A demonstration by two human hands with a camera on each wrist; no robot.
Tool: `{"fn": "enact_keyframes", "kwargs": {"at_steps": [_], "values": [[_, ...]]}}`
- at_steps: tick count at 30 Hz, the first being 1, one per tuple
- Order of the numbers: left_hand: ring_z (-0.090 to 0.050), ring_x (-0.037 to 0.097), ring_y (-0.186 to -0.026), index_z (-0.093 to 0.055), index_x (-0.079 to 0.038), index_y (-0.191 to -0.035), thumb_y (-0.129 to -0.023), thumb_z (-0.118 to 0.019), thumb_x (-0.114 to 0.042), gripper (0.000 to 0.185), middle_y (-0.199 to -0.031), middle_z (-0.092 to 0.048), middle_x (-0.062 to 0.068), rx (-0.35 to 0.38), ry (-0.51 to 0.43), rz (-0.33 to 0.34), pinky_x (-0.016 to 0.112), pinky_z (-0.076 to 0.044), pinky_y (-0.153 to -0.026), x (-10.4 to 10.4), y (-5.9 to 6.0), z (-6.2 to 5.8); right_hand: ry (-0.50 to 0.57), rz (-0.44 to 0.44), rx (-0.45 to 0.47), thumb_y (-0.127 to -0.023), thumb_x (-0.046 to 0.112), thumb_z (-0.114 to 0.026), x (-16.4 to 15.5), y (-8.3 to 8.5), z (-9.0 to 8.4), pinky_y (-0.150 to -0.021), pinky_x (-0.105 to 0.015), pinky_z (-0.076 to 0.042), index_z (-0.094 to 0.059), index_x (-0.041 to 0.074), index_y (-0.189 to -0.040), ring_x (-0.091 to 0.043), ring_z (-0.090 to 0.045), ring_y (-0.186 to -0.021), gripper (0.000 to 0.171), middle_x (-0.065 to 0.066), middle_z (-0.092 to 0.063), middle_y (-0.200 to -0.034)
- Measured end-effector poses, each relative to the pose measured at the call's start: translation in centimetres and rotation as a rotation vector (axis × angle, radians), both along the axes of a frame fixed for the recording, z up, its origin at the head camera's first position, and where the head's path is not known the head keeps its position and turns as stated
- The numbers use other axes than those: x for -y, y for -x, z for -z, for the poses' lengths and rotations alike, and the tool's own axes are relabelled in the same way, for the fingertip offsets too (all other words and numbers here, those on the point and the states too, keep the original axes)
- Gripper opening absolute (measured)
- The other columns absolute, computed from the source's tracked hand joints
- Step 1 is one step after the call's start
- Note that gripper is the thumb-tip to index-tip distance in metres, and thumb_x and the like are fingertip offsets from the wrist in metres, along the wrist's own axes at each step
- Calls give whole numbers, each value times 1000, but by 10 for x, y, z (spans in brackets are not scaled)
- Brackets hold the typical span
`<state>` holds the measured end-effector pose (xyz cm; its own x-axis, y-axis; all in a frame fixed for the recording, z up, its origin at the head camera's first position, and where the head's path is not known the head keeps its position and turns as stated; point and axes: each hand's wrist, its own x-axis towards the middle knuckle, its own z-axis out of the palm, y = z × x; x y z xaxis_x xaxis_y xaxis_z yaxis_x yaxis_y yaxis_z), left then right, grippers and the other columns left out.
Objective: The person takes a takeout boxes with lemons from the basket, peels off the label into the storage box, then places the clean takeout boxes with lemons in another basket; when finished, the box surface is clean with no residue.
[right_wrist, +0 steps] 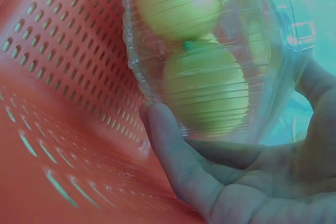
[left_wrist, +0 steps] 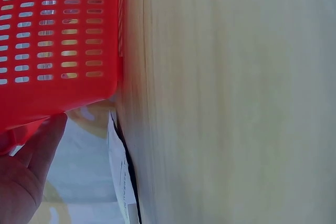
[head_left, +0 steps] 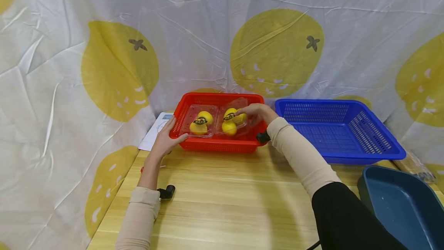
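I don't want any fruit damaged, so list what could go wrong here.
The right hand grips the right-hand clear box from one side, so it could slip or tip, rolling its yellow fruit around. The left-hand clear box sits close beside it and might get knocked. The left hand is only at the red basket's left end, so a bump could perhaps swivel the basket.

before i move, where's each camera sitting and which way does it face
Head: on the head, looks forward and down at the red basket; left hand and right hand show.
Left wrist: on that wrist, faces the red basket's slotted side and table; part of the left hand shows.
Right wrist: on that wrist, looks inside the red basket at a clear box; the right hand shows.
Shared by head and right wrist: the clear box.
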<state>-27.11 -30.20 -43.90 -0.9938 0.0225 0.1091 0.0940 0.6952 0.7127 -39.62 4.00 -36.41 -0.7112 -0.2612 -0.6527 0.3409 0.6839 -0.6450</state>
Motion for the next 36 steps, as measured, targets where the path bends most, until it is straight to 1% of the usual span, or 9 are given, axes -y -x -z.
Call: {"fn": "enact_keyframes", "kwargs": {"at_steps": [4, 10, 16, 20, 23, 27, 29, 33, 36], "values": [[-12, 34, -152, -14, -19, -157, -86, -69, -44, 93, -166, -11, 1, 3, -3, 3, 64, -23, -116, -2, 0, -1, 4, 8, -26, -93, 44, -60, -3, -3, -4, -92, -37, -57, -38, 3, -141, -26, -61, -91, 68, -12, -45, -119], [-13, 33, -152, -14, -19, -157, -86, -69, -44, 93, -166, -12, 0, 3, -16, 0, 62, -25, -116, -1, 2, -1, 5, 30, -57, -92, 45, -61, -5, -7, -11, -80, -31, -59, -35, 5, -142, -20, -58, -79, 69, -7, -44, -108], [-12, 34, -152, -14, -19, -157, -87, -68, -45, 93, -166, -11, 2, 8, -13, -1, 64, -23, -116, 0, 1, -1, 30, 54, -61, -91, 45, -63, -6, -12, -16, -77, -31, -59, -33, 5, -143, -18, -58, -72, 72, -6, -42, -109], [-13, 34, -151, -14, -19, -157, -86, -68, -47, 94, -165, -12, 3, 13, -9, -6, 63, -25, -116, 1, 0, -1, 34, 62, -114, -89, 48, -64, -10, -18, -22, -72, -29, -58, -39, 4, -134, -14, -55, -58, 68, -5, -46, -98], [-14, 35, -151, -14, -19, -157, -86, -68, -47, 94, -165, -13, 4, 9, -11, -10, 63, -26, -115, 1, 0, -2, 47, 82, -156, -88, 49, -65, -14, -23, -28, -68, -29, -59, -47, 4, -118, -13, -52, -49, 57, -4, -49, -81], [-15, 35, -151, -15, -19, -158, -86, -68, -46, 93, -165, -14, 3, 6, -25, -14, 62, -29, -114, 3, 1, -1, 93, 106, -169, -88, 50, -64, -21, -29, -34, -69, -32, -60, -52, 5, -102, -13, -59, -48, 49, 0, -51, -62], [-16, 35, -150, -15, -19, -158, -86, -68, -46, 93, -165, -14, 3, 9, -31, -14, 62, -31, -113, 3, 2, 0, 112, 120, -167, -87, 50, -65, -24, -31, -36, -70, -32, -61, -51, 4, -104, -14, -62, -49, 51, 1, -53, -58], [-17, 35, -150, -14, -19, -158, -86, -68, -49, 95, -165, -14, 4, 8, -30, -5, 61, -31, -113, 3, 2, 1, 141, 147, -165, -87, 51, -65, -31, -38, -37, -73, -34, -61, -48, 4, -117, -14, -64, -51, 58, 2, -56, -54], [-16, 36, -150, -14, -19, -158, -85, -68, -51, 96, -165, -14, 5, 11, -24, 3, 62, -30, -114, 2, 0, 0, 166, 165, -178, -86, 52, -66, -37, -45, -40, -77, -36, -60, -52, 5, -108, -14, -63, -51, 53, 2, -54, -51]]}}
